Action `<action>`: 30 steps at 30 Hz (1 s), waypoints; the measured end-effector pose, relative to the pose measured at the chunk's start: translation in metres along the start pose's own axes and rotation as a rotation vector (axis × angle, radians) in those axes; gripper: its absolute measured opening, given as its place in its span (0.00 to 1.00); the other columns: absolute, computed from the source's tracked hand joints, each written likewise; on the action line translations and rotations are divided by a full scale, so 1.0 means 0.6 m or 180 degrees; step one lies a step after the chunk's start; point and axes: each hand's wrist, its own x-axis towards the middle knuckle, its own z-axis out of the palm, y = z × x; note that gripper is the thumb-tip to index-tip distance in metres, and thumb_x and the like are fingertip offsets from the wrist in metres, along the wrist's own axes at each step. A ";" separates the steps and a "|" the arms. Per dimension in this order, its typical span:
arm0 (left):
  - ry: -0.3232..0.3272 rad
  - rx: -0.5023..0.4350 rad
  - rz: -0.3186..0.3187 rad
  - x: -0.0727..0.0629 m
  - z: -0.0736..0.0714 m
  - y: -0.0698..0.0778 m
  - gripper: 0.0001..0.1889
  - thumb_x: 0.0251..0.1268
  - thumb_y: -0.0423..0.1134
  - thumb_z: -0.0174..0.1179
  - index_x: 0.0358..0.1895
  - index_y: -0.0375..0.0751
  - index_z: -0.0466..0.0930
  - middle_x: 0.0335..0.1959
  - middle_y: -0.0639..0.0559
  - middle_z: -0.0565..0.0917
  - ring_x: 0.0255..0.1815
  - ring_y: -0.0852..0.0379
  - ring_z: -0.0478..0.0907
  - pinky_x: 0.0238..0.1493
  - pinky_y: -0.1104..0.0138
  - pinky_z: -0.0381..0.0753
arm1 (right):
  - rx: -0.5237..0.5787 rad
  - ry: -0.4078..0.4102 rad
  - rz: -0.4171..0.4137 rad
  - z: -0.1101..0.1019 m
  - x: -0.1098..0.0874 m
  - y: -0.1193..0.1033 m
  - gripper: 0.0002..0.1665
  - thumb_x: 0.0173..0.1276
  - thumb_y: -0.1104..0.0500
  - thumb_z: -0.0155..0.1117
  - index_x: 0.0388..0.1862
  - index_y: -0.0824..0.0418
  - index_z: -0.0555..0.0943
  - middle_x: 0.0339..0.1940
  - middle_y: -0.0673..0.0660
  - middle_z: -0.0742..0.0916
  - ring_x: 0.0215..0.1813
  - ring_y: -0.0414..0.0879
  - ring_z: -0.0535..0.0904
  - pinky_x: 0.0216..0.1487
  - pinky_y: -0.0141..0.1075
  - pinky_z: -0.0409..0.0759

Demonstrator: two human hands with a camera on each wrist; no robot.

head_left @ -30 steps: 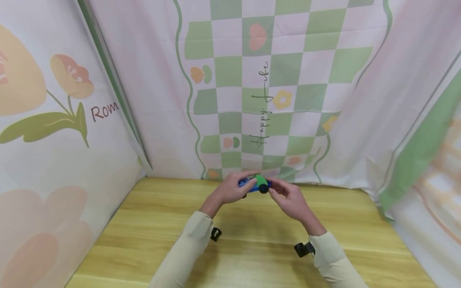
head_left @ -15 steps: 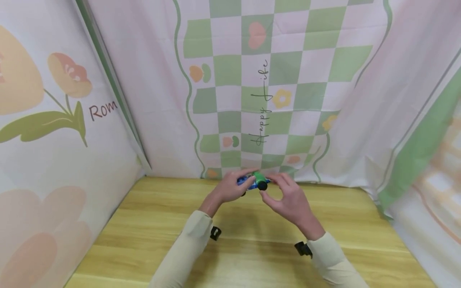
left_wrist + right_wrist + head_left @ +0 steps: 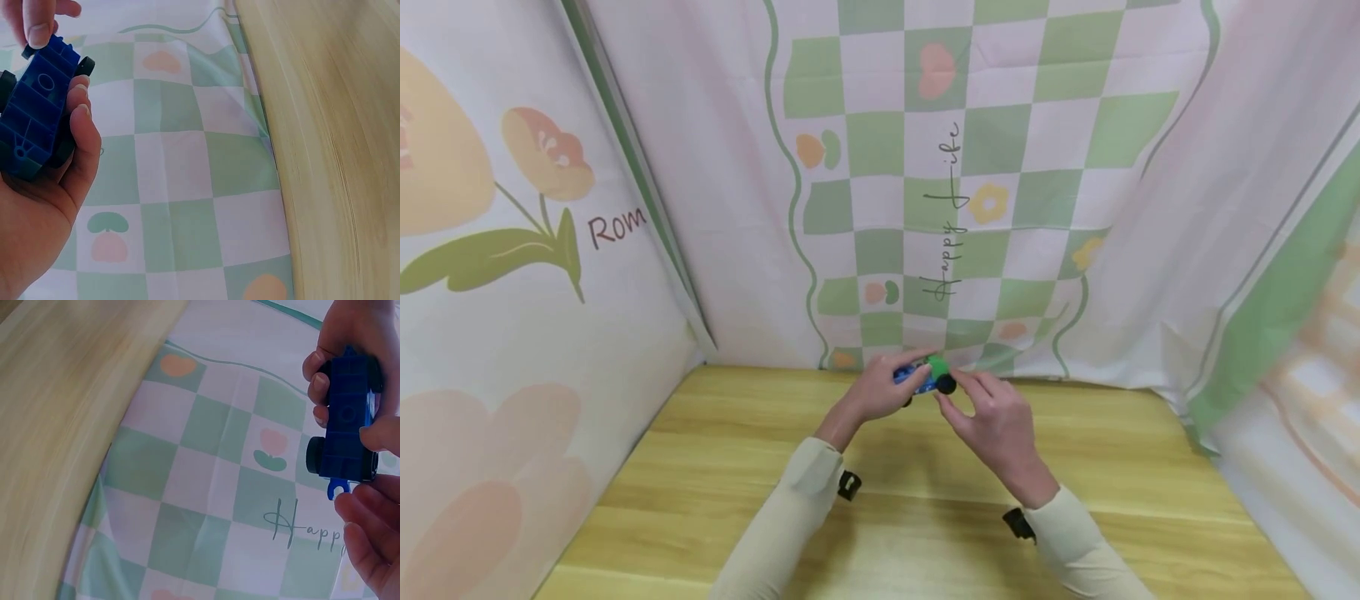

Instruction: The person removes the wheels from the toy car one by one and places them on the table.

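Observation:
A toy car [image 3: 937,367] with a green upper part, blue chassis and black wheels is held above the table near the back. My left hand [image 3: 874,390] grips its left end, fingers on the far side and thumb on the near side. At the other end, my right hand [image 3: 997,422] pinches the car between thumb and fingers. Both wrist views show the blue underside [image 3: 348,411]; in the right wrist view my right thumb [image 3: 382,435] lies on its edge. Several right fingers sit by a blue hook [image 3: 338,489] at that end. The green top is hidden in the wrist views.
The wooden table [image 3: 895,533] spreads below both hands. Just behind them hangs a checkered cloth [image 3: 925,200], and a floral panel [image 3: 535,333] stands at the left. Each wrist carries a small black camera mount [image 3: 848,485].
My right hand has shifted left and nearer; its thumb and fingers spread apart, then came back in against the car's right end. The car has shifted slightly left in my left hand's steady grip.

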 end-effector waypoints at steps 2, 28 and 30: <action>-0.0012 0.0009 -0.0008 0.000 0.001 0.000 0.22 0.80 0.54 0.50 0.71 0.57 0.74 0.22 0.53 0.80 0.16 0.61 0.71 0.20 0.69 0.75 | -0.0009 0.0014 -0.0004 0.001 -0.002 0.000 0.22 0.55 0.56 0.79 0.46 0.66 0.88 0.35 0.61 0.90 0.26 0.52 0.85 0.25 0.44 0.85; 0.0028 0.0085 0.0109 0.005 0.008 -0.002 0.22 0.80 0.49 0.53 0.71 0.51 0.75 0.17 0.54 0.78 0.13 0.62 0.70 0.17 0.71 0.73 | 0.0441 -0.0225 0.0473 0.012 0.005 -0.015 0.15 0.52 0.69 0.76 0.38 0.72 0.82 0.34 0.63 0.82 0.30 0.51 0.84 0.29 0.37 0.86; 0.0028 0.0109 0.0089 0.005 0.007 -0.002 0.22 0.80 0.49 0.53 0.71 0.52 0.75 0.17 0.54 0.77 0.13 0.62 0.69 0.17 0.71 0.72 | 0.0494 -0.0287 0.0591 0.012 0.007 -0.016 0.14 0.52 0.68 0.75 0.38 0.71 0.83 0.33 0.62 0.82 0.30 0.50 0.84 0.29 0.37 0.86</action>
